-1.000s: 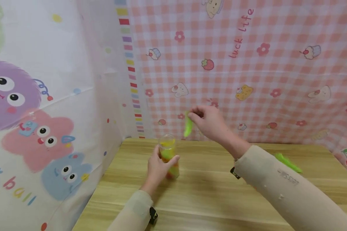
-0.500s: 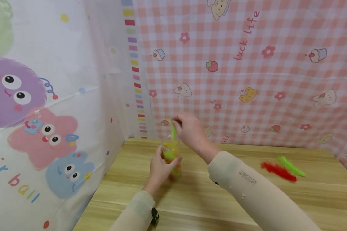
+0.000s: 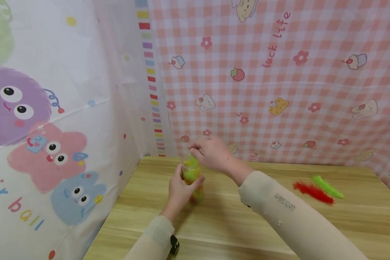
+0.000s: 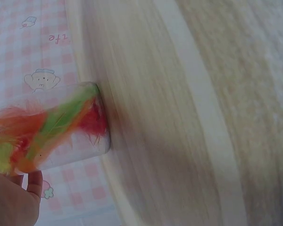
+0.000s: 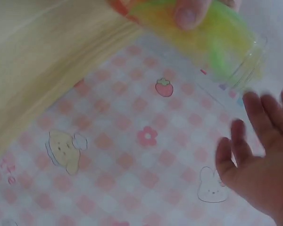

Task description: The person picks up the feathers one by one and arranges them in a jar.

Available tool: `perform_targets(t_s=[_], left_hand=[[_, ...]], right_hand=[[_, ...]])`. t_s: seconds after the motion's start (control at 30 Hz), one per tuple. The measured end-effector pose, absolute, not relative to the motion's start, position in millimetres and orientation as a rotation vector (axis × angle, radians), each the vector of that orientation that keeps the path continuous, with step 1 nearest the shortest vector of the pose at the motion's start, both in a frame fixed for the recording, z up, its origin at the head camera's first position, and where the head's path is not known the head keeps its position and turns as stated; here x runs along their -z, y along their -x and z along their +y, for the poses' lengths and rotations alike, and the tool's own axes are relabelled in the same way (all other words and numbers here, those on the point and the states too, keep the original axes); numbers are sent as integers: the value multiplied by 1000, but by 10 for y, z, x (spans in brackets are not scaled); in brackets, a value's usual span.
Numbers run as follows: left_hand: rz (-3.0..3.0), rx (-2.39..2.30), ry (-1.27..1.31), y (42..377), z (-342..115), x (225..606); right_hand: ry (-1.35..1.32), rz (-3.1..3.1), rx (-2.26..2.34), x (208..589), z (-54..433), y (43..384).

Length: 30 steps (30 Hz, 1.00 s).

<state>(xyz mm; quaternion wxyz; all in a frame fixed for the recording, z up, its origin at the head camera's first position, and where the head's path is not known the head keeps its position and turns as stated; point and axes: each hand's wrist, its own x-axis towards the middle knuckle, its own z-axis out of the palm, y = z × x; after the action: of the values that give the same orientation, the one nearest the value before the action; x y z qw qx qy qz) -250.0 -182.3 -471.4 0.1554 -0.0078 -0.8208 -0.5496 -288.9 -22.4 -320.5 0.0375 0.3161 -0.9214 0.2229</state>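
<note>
My left hand (image 3: 180, 187) grips a clear jar (image 3: 197, 196) round its side, its base down on the table. Through the wall in the left wrist view show orange, red and green feathers (image 4: 61, 115). Yellow and green ones fill the upper part. Right at the jar's mouth is my right hand (image 3: 211, 153), fingertips close to the rim. A bright green feather (image 5: 218, 59) lies inside the mouth, just below these fingertips. In the right wrist view the fingers (image 5: 240, 141) are loosely bent and spread, with no feather showing between them.
To the right on the wooden table (image 3: 247, 224) lie a red feather (image 3: 313, 192) and a lime green feather (image 3: 328, 187), close together. A pink checked cloth (image 3: 263, 90) hangs behind the table, and a white printed cloth (image 3: 94, 54) stands along the left.
My right hand has come left and down to the jar's mouth, and the green feather it pinched has gone down into the jar. My left hand keeps its grip on the jar.
</note>
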Motion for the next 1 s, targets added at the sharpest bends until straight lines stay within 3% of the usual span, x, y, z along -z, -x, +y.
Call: perform_targets(t_s=[0.23, 0.53, 0.77, 1.0], left_hand=[[-2398, 1475, 40, 2504, -1839, 4705], [-2384, 1595, 39, 2497, -1829, 4712], [-2352, 1523, 46, 2487, -1834, 4748], [-2335, 1619, 58, 2478, -1830, 4723]], right_hand=[[-1182, -3041, -98, 3275, -296, 2797], [-1167, -2953, -305, 3186, -279, 2819], [-1186, -3018, 37, 3336, -337, 2812], [-1187, -2969, 20, 3217, -375, 2795]])
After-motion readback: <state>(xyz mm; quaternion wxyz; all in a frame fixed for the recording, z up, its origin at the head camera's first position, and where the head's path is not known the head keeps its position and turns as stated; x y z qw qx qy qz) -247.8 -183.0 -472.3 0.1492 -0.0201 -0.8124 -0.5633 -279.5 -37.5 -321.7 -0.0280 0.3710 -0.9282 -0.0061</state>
